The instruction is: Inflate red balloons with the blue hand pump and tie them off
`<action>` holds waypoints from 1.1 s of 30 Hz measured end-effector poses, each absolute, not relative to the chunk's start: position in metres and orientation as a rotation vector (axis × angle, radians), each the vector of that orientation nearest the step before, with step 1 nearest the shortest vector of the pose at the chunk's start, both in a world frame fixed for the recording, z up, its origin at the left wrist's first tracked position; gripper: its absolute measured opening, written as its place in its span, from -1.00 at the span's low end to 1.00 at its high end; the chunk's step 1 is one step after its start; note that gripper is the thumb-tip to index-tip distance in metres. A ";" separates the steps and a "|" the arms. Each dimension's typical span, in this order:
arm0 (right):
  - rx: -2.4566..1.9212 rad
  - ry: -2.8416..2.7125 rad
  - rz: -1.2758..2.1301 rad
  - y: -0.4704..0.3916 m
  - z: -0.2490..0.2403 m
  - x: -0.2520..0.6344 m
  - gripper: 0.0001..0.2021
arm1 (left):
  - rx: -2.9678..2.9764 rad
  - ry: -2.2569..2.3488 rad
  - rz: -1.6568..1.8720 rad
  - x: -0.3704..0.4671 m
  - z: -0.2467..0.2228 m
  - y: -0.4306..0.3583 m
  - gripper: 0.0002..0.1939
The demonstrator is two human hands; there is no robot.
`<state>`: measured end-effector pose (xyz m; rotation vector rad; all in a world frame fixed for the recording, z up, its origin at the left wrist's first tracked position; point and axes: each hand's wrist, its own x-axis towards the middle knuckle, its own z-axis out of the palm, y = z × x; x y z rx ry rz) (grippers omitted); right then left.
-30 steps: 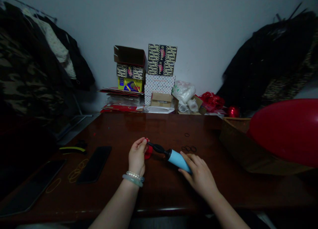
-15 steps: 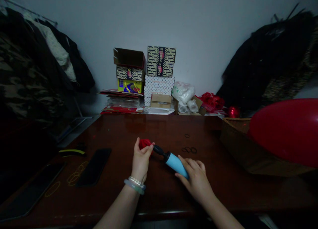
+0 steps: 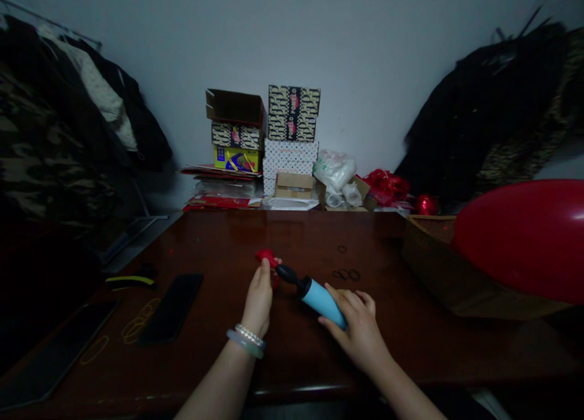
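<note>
Left hand is pinching a limp red balloon at the black nozzle of a blue hand pump. Right hand is gripping the pump's barrel, fingers curling over it. Balloon is sitting over the middle of the brown counter. Black rings are lying beyond the right hand; an inflated red balloon is bulging out of an open brown box, far right.
</note>
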<state>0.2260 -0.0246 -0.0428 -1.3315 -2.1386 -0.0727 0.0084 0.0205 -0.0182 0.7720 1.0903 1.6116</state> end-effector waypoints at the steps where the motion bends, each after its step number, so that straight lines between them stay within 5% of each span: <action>1: -1.325 -2.143 -0.066 -0.025 -0.043 0.225 -0.43 | 0.775 1.073 1.592 0.008 -0.017 0.021 -0.52; 7: -1.289 -2.198 -0.015 -0.032 -0.044 0.213 -0.42 | 0.687 0.864 1.604 0.000 -0.004 0.027 -0.66; 13: -1.289 -2.220 0.019 -0.034 -0.046 0.204 -0.40 | 0.616 0.646 1.544 0.001 0.004 0.024 -0.44; 21: -1.359 -2.177 -0.150 -0.039 -0.035 0.202 -0.44 | 0.407 0.565 1.682 0.013 0.007 0.018 -0.45; 28: -1.353 -2.160 -0.034 -0.040 -0.037 0.199 -0.34 | 0.386 0.628 1.752 0.014 0.007 0.024 -0.64; 33: -1.279 -2.128 0.105 -0.043 -0.032 0.195 -0.49 | 0.279 0.581 1.746 0.005 0.007 0.026 -0.65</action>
